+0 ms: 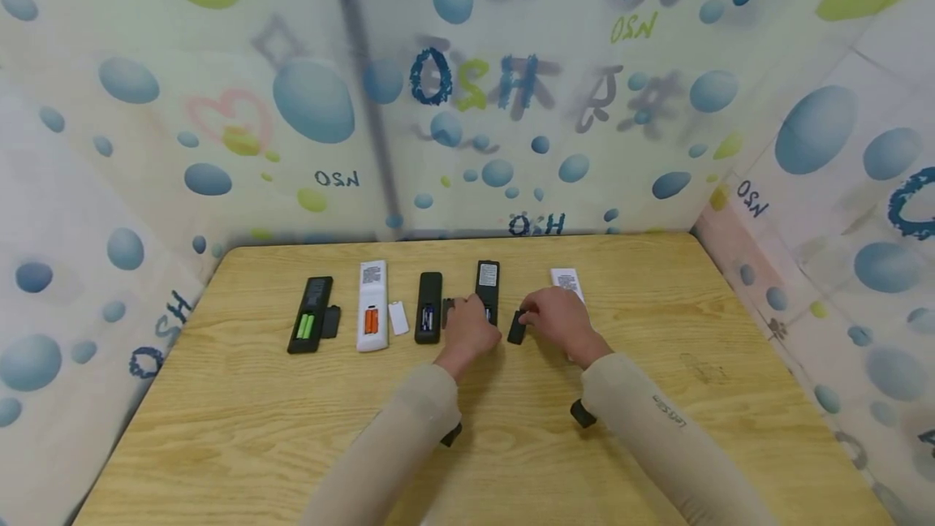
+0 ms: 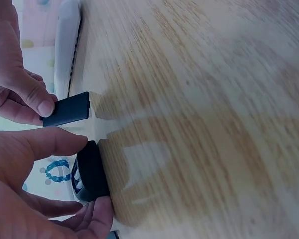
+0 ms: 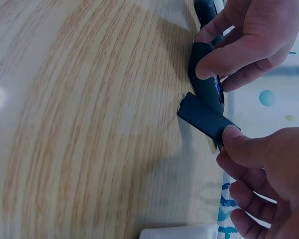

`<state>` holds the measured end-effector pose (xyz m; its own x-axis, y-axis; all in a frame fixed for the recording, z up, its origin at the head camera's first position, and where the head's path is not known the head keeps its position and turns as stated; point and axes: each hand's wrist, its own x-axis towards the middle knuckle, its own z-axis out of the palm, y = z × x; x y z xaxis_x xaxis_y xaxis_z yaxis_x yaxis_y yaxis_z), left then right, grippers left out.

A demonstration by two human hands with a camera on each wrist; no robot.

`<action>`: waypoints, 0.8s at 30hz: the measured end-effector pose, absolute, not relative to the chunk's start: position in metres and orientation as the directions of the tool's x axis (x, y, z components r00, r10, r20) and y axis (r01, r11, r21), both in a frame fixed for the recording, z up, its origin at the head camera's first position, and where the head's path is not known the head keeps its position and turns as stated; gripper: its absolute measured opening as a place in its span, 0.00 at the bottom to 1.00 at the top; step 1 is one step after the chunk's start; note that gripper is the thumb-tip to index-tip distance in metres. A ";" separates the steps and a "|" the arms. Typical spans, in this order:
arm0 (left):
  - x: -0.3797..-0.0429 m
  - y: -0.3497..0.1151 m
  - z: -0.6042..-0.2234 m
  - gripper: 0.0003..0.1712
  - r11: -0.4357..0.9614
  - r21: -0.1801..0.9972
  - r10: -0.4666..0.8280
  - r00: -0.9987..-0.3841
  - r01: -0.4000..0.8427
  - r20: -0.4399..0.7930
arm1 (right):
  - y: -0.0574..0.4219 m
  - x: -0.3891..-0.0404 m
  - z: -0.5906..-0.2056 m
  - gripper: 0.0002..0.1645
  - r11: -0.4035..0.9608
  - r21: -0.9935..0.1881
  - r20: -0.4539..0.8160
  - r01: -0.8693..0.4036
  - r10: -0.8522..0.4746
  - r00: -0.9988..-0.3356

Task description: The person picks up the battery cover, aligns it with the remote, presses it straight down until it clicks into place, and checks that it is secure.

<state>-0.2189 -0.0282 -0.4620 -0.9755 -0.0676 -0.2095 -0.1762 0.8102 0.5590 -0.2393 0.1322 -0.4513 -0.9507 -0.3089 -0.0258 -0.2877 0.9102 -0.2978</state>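
A black remote control (image 1: 488, 276) lies back-up on the wooden table, a pale label at its far end. My left hand (image 1: 471, 333) grips its near end, thumb on one side and fingers on the other. Batteries show in its uncovered compartment; in the left wrist view the end of the remote (image 2: 93, 172) faces the camera. My right hand (image 1: 562, 319) pinches a small black battery cover (image 1: 517, 329) between thumb and fingers, just right of that remote. In the right wrist view the cover (image 3: 207, 119) is tilted, its tabbed end over the tabletop.
Left of my hands lie a black remote (image 1: 316, 299) with green batteries, a white remote (image 1: 373, 291) with orange ones and another black remote (image 1: 429, 291). Loose covers, one black (image 1: 331, 321) and one white (image 1: 398, 318), sit beside them. A white remote (image 1: 566, 278) is partly hidden behind my right hand.
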 end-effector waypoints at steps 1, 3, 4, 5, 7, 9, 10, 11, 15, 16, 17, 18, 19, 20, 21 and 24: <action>-0.219 -0.028 -0.462 0.35 0.808 0.563 -0.065 -0.976 -0.174 -0.208 | 0.133 -0.239 -0.451 0.13 0.910 -0.297 -0.024 -0.288 -0.309 -0.951; -0.220 -0.027 -0.464 0.36 0.804 0.569 -0.063 -0.976 -0.172 -0.207 | 0.133 -0.239 -0.451 0.12 0.911 -0.298 -0.023 -0.286 -0.306 -0.952; -0.220 -0.026 -0.464 0.36 0.802 0.572 -0.062 -0.977 -0.171 -0.205 | 0.134 -0.238 -0.451 0.12 0.911 -0.302 -0.025 -0.281 -0.302 -0.953; -0.220 -0.026 -0.464 0.37 0.802 0.573 -0.062 -0.977 -0.169 -0.203 | 0.134 -0.238 -0.450 0.12 0.911 -0.305 -0.028 -0.277 -0.299 -0.954; -0.221 -0.026 -0.464 0.38 0.801 0.575 -0.060 -0.978 -0.166 -0.199 | 0.135 -0.237 -0.450 0.12 0.912 -0.312 -0.034 -0.268 -0.292 -0.956; -0.221 -0.026 -0.464 0.39 0.799 0.579 -0.058 -0.979 -0.161 -0.194 | 0.136 -0.237 -0.449 0.12 0.912 -0.317 -0.037 -0.262 -0.288 -0.957; -0.221 -0.026 -0.464 0.39 0.799 0.580 -0.056 -0.980 -0.160 -0.192 | 0.136 -0.237 -0.450 0.13 0.912 -0.318 -0.039 -0.259 -0.286 -0.958; -0.221 -0.026 -0.464 0.39 0.801 0.578 -0.053 -0.980 -0.156 -0.190 | 0.137 -0.236 -0.450 0.13 0.912 -0.316 -0.038 -0.261 -0.287 -0.957; -0.222 -0.026 -0.465 0.39 0.808 0.570 -0.043 -0.980 -0.147 -0.192 | 0.138 -0.236 -0.450 0.13 0.913 -0.306 -0.030 -0.270 -0.293 -0.956; -0.223 -0.027 -0.465 0.39 0.808 0.571 -0.040 -0.980 -0.145 -0.193 | 0.138 -0.236 -0.450 0.13 0.914 -0.306 -0.031 -0.268 -0.291 -0.956; -0.223 -0.027 -0.466 0.39 0.807 0.573 -0.036 -0.980 -0.144 -0.196 | 0.139 -0.236 -0.450 0.13 0.914 -0.305 -0.030 -0.269 -0.291 -0.956; -0.224 -0.027 -0.466 0.40 0.804 0.577 -0.033 -0.980 -0.144 -0.198 | 0.139 -0.236 -0.450 0.13 0.914 -0.302 -0.029 -0.270 -0.292 -0.956; -0.224 -0.028 -0.467 0.41 0.798 0.586 -0.029 -0.979 -0.144 -0.202 | 0.139 -0.236 -0.450 0.14 0.915 -0.303 -0.032 -0.268 -0.290 -0.956; -0.225 -0.029 -0.468 0.42 0.793 0.592 -0.024 -0.978 -0.144 -0.207 | 0.140 -0.236 -0.450 0.14 0.915 -0.302 -0.031 -0.268 -0.290 -0.956; -0.226 -0.029 -0.469 0.43 0.786 0.601 -0.016 -0.978 -0.142 -0.210 | 0.140 -0.236 -0.450 0.14 0.915 -0.302 -0.030 -0.267 -0.289 -0.957; -0.228 -0.031 -0.470 0.47 0.764 0.631 0.008 -0.976 -0.133 -0.216 | 0.141 -0.236 -0.450 0.14 0.917 -0.296 -0.025 -0.268 -0.288 -0.957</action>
